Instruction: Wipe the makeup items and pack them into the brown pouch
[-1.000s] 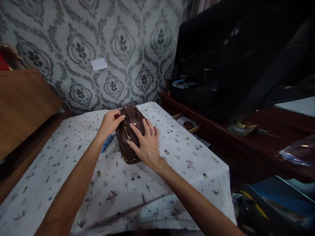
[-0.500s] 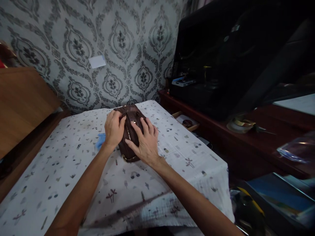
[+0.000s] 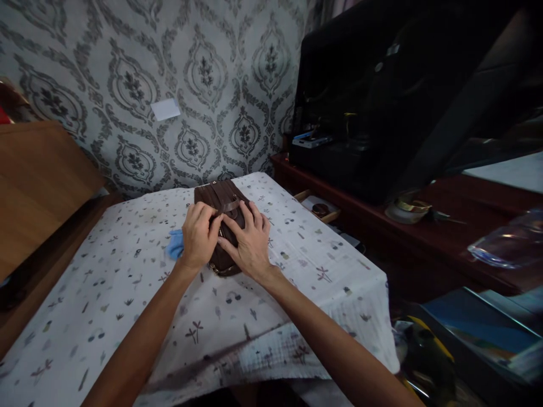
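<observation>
A: Bag position? Brown leather bag [image 3: 220,199] lies at the far middle of the counter [image 3: 127,294], on a white printed cloth.

B: Left hand [image 3: 198,237]?

A: Lies on the bag's left side, fingers curled at the zip line; whether it pinches the zip, cannot tell.

B: Right hand [image 3: 249,243]?

A: Spread flat, pressing on the bag's top and right side. Both hands meet at the middle.

B: Anything adjacent?

A: Blue cloth [image 3: 175,246] just beside the bag, partly under the left hand. Black open case [image 3: 382,113] on the dark sideboard [image 3: 424,249] at right.
</observation>
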`<action>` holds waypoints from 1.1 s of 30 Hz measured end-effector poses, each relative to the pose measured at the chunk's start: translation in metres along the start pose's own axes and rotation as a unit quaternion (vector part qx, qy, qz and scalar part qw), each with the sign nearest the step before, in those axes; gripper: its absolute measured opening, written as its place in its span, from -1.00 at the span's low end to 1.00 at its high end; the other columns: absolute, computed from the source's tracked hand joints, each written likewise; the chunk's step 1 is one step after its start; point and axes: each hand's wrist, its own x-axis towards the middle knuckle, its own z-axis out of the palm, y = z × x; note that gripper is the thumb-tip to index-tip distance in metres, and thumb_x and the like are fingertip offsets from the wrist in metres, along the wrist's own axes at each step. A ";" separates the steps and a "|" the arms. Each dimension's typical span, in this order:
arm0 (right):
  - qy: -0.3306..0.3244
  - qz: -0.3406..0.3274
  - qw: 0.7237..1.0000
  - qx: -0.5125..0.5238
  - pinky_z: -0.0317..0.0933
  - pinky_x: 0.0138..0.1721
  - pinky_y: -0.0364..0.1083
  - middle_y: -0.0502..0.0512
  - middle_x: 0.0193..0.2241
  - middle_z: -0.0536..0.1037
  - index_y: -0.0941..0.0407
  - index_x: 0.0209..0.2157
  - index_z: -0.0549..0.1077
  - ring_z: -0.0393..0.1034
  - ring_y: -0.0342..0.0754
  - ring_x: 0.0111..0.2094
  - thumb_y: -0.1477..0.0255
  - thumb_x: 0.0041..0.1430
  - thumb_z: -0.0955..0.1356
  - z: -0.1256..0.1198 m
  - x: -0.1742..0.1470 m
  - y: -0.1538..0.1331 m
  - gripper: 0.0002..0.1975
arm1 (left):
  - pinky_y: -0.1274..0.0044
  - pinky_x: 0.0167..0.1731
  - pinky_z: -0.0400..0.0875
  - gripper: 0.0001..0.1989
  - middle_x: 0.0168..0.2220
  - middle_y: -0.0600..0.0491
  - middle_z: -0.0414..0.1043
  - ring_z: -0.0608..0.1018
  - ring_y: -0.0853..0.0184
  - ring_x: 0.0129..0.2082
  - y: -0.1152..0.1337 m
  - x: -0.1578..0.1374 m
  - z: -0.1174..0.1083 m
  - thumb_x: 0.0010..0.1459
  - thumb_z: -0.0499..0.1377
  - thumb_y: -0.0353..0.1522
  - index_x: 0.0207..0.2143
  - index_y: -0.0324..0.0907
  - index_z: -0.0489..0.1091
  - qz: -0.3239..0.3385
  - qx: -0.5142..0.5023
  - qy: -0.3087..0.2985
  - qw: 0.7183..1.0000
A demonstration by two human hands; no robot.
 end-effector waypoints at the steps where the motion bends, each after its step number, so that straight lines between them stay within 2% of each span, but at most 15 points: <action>1: 0.016 -0.007 1.000 0.014 -0.05 0.27 0.29 0.25 0.36 0.15 -0.06 0.21 0.39 -0.06 0.29 0.38 0.04 0.29 0.31 0.002 -0.001 0.002 -0.46 | 0.40 -0.24 0.30 -0.82 -0.33 0.00 0.33 0.38 0.18 -0.24 0.001 -0.001 -0.001 0.33 0.05 -0.37 -0.40 -0.08 0.19 0.002 -0.004 -0.002 1.000; 5: 0.093 -0.017 0.991 0.096 0.03 0.30 0.25 0.37 0.34 0.14 0.12 0.32 0.18 -0.02 0.21 0.38 0.11 0.35 0.26 0.011 -0.012 0.013 -0.37 | 0.38 -0.23 0.31 -0.83 -0.33 0.00 0.33 0.39 0.16 -0.24 0.002 0.004 -0.005 0.32 0.07 -0.36 -0.38 -0.09 0.21 -0.006 0.011 -0.026 1.000; 8: 0.141 0.009 0.981 0.131 0.06 0.32 0.27 0.37 0.33 0.15 0.14 0.34 0.09 -0.01 0.17 0.38 0.23 0.39 0.22 0.017 -0.023 0.018 -0.42 | 0.33 -0.15 0.34 -0.98 -0.24 -0.05 0.40 0.40 0.10 -0.17 0.004 0.018 -0.004 0.27 0.11 -0.39 -0.26 -0.12 0.32 -0.004 0.050 -0.058 0.997; 11: 0.168 0.013 0.976 0.141 0.09 0.31 0.28 0.34 0.32 0.17 0.11 0.31 0.15 0.03 0.16 0.37 0.30 0.40 0.22 0.021 -0.029 0.020 -0.50 | 0.28 -0.03 0.33 -0.77 -0.10 -0.10 0.43 0.39 0.04 -0.05 0.008 0.036 0.002 0.21 0.17 -0.39 -0.07 -0.17 0.39 0.013 0.077 -0.093 0.993; 13: 0.177 0.004 0.974 0.142 0.12 0.29 0.28 0.32 0.31 0.20 0.09 0.29 0.17 0.05 0.16 0.36 0.33 0.40 0.22 0.022 -0.031 0.021 -0.52 | 0.27 -0.01 0.33 -0.75 -0.08 -0.10 0.45 0.40 0.03 -0.04 0.011 0.046 0.009 0.21 0.19 -0.36 -0.05 -0.17 0.42 0.021 0.089 -0.114 0.989; 18: 0.182 -0.014 0.973 0.138 0.14 0.29 0.25 0.30 0.31 0.22 0.09 0.32 0.16 0.05 0.14 0.36 0.37 0.40 0.22 0.020 -0.033 0.024 -0.50 | 0.28 -0.09 0.34 -0.85 -0.21 -0.08 0.49 0.43 0.05 -0.14 0.015 0.062 0.023 0.26 0.15 -0.31 -0.22 -0.15 0.49 0.002 0.103 -0.143 0.984; 21: 0.175 -0.014 0.975 0.135 0.12 0.31 0.23 0.29 0.32 0.21 0.08 0.33 0.16 0.03 0.14 0.38 0.39 0.40 0.22 0.019 -0.034 0.024 -0.50 | 0.30 -0.14 0.33 -0.86 -0.26 -0.07 0.48 0.44 0.05 -0.17 0.015 0.068 0.027 0.26 0.15 -0.30 -0.29 -0.14 0.47 -0.023 0.106 -0.151 0.983; 26: 0.170 -0.012 0.977 0.131 0.12 0.30 0.25 0.27 0.34 0.18 0.04 0.34 0.17 0.00 0.15 0.39 0.40 0.41 0.20 0.020 -0.035 0.023 -0.50 | 0.32 -0.13 0.32 -0.83 -0.30 -0.07 0.46 0.44 0.08 -0.20 0.012 0.077 0.032 0.23 0.16 -0.27 -0.38 -0.14 0.44 -0.024 0.106 -0.158 0.981; 30: 0.152 -0.007 0.980 0.132 0.13 0.30 0.26 0.26 0.35 0.16 0.02 0.36 0.14 -0.01 0.16 0.40 0.39 0.41 0.20 0.019 -0.036 0.024 -0.48 | 0.36 -0.18 0.31 -0.80 -0.36 -0.04 0.45 0.44 0.12 -0.23 0.010 0.081 0.036 0.21 0.15 -0.29 -0.48 -0.14 0.39 -0.042 0.070 -0.138 0.987; 33: 0.148 -0.005 0.979 0.139 0.12 0.31 0.26 0.26 0.36 0.16 0.03 0.36 0.15 -0.02 0.15 0.41 0.39 0.41 0.20 0.017 -0.036 0.024 -0.48 | 0.41 -0.27 0.30 -0.80 -0.46 0.03 0.41 0.43 0.21 -0.37 0.007 0.083 0.038 0.16 0.16 -0.31 -0.52 -0.14 0.35 -0.081 0.002 -0.137 0.987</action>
